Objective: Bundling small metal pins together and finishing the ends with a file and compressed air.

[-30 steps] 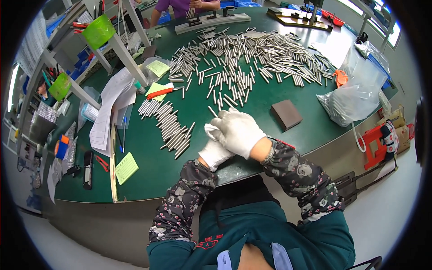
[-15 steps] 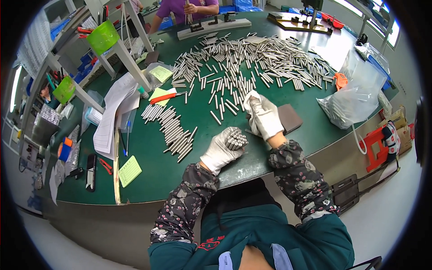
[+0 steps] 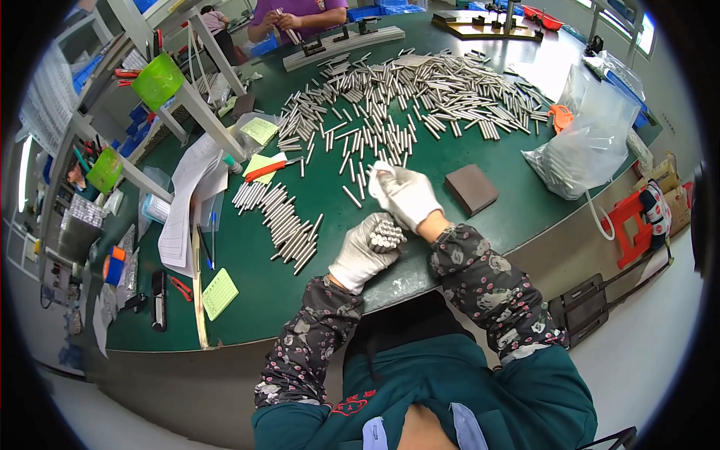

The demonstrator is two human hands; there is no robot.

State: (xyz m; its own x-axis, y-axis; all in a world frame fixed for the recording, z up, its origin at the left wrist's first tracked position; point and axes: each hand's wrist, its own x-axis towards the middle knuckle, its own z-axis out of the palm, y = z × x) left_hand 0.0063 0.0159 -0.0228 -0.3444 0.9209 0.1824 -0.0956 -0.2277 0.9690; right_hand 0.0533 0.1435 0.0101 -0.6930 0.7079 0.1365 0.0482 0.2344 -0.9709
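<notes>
Wearing a white glove, my left hand point(image 3: 358, 251) is wrapped round a bundle of short metal rods point(image 3: 386, 235), their round ends facing up. My right hand point(image 3: 409, 196), also gloved, is closed just above and beyond the bundle, pinching what looks like a folded white cloth point(image 3: 381, 174); its fingertips are partly hidden. Beyond both hands spreads a large loose pile of metal rods point(image 3: 420, 86) on the green table point(image 3: 330, 319). To the left, more rods point(image 3: 285, 229) lie side by side in a staggered row. A brown block point(image 3: 471, 189) sits right of my right hand.
A red-handled tool point(image 3: 266, 171) lies on yellow notes beyond the row. Papers point(image 3: 180, 217), a pen point(image 3: 212, 238) and a green notepad point(image 3: 220, 294) are at the left. A plastic bag of rods point(image 3: 574, 161) stands right. Across the table a person in purple point(image 3: 315, 16) handles rods by a metal rail fixture point(image 3: 345, 49).
My right hand has moved left and nearer, from beside the brown block to just above the bundle, uncovering the block. My left hand still holds the rods. The view has shifted slightly.
</notes>
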